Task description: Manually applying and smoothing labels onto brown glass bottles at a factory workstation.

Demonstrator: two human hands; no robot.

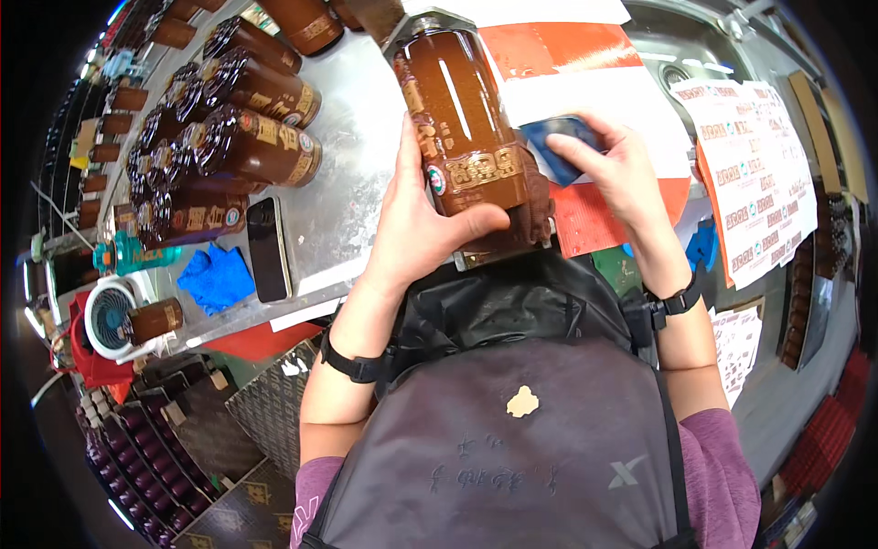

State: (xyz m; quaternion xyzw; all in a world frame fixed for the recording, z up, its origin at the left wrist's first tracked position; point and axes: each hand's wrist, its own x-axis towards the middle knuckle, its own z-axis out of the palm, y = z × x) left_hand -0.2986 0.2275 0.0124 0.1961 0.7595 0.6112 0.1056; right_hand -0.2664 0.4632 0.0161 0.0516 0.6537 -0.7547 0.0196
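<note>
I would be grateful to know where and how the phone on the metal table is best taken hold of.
Take the phone by its two long edges, near the middle, probably best from above and slightly right: it lies flat and narrow, with a blue cloth close along its left side.

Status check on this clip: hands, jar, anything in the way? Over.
Left hand holding large brown jar. Right hand gripping dark blue pad beside it; contact unclear. Phone and blue cloth off left, apart from jar.
</note>
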